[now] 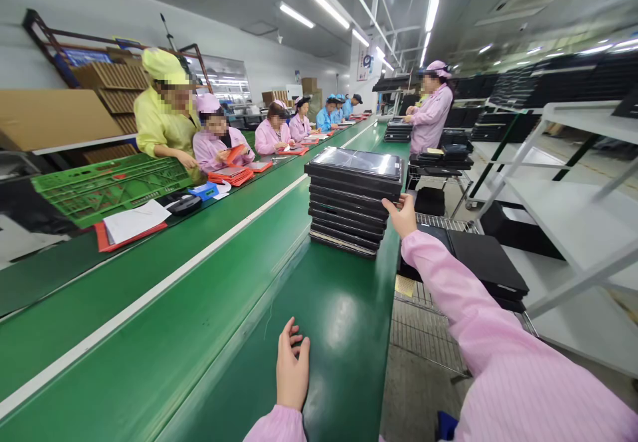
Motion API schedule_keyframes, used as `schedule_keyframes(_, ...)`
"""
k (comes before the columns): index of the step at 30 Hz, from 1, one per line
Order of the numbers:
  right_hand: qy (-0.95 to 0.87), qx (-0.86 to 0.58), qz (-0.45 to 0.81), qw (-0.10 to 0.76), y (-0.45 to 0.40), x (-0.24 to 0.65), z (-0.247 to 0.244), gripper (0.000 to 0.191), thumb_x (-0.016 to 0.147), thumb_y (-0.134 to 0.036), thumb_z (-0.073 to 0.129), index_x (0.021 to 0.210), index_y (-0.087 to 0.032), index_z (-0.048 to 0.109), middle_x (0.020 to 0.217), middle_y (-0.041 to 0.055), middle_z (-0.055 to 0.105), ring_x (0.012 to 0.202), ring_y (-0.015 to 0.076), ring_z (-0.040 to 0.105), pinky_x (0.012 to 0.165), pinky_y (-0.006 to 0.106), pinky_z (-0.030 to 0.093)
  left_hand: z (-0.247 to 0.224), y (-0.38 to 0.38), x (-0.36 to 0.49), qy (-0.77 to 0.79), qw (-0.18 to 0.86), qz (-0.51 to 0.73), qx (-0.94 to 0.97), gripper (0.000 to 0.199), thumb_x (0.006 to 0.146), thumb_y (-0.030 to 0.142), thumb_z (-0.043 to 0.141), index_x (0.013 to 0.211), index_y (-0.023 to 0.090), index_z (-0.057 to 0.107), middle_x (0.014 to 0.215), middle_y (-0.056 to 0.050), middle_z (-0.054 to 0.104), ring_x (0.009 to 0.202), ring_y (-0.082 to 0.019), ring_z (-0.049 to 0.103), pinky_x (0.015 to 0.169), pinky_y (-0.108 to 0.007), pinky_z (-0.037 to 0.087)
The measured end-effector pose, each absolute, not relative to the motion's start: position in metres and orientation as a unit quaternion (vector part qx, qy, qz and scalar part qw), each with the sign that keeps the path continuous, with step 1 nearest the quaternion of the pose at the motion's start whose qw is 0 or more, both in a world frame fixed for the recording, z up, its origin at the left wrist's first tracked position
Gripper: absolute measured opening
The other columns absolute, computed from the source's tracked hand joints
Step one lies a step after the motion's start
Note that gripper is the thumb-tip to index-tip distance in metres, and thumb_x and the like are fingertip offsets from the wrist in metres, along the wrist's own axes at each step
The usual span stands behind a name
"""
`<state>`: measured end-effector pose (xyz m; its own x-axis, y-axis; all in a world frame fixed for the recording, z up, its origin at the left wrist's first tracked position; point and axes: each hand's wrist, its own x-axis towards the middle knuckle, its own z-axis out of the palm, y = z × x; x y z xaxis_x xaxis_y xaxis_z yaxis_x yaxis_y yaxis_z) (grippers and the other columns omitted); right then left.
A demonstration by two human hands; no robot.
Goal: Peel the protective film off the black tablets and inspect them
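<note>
A stack of black trays stands on the green conveyor belt, slightly uneven at its sides. On top lies a flat panel with a dark glossy face that reflects the ceiling lights. My right hand reaches forward to the stack's near right corner, its thumb on the front side and its other fingers round the right side, partly hidden. Over the near part of the belt is my left hand, its fingers loosely curled and apart, holding nothing. Pink sleeves cover both my arms.
More dark trays lie on a wire rack right of the belt, beside a white shelf. Co-workers sit along the left side, near a green crate and red folders. Another person stands ahead by a further stack.
</note>
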<state>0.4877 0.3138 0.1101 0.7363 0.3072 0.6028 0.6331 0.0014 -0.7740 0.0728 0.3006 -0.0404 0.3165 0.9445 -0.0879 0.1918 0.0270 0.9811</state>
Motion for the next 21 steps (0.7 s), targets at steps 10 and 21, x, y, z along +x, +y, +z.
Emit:
schedule_keyframes(10,-0.341,-0.750,-0.063,0.563,0.295,0.506,0.149,0.080,0.072,-0.056,0.081,0.134,-0.015,0.053,0.124,0.0169,0.063,0.114,0.0343,0.063,0.102,0.057,0.048,-0.041,0.302,0.073,0.469,0.546,0.352,0.598,0.066,0.080,0.052,0.056,0.134,0.015,0.049,0.125,-0.017,0.057,0.101,-0.024,0.062,0.086,-0.039,0.054)
schedule_keyframes(21,-0.492,-0.686,-0.139,0.518,0.316,0.517,0.194,0.086,0.064,-0.065,0.079,0.136,-0.023,0.056,0.149,0.0124,0.047,0.144,0.0363,0.036,0.122,0.055,0.023,-0.042,0.302,0.074,0.467,0.553,0.367,0.584,0.063,0.081,0.050,0.057,0.133,0.016,0.050,0.122,-0.016,0.059,0.099,-0.022,0.062,0.087,-0.039,0.055)
